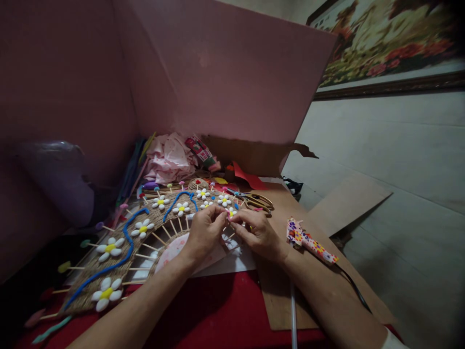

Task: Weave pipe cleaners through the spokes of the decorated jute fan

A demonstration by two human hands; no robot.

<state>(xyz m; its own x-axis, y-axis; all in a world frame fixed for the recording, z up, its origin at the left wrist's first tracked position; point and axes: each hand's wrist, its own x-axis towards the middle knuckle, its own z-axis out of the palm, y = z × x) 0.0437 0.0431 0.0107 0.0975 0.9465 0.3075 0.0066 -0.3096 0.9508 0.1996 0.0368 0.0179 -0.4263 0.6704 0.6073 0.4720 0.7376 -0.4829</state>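
My left hand (208,230) and my right hand (258,233) meet at the right part of a twine-wrapped fan-shaped craft (96,271). Both have thumb and forefinger pinched together, around a small pink piece (228,214) between the fingertips. Its shape is mostly hidden. White flowers with yellow centres (110,248) sit on the twine, along with a wavy blue strip (128,235). Thin sticks with coloured tips stick out around the outer edge. Pale pink fabric (174,249) fills the inner part of the craft.
Scissors with gold handles (259,201) lie behind my right hand. A flower-patterned glue gun (312,244) with a black cord rests on brown cardboard (276,300), near a clear stick (293,315). Crumpled pink cloth (170,157), a tube (199,149) and red paper (249,175) lie behind.
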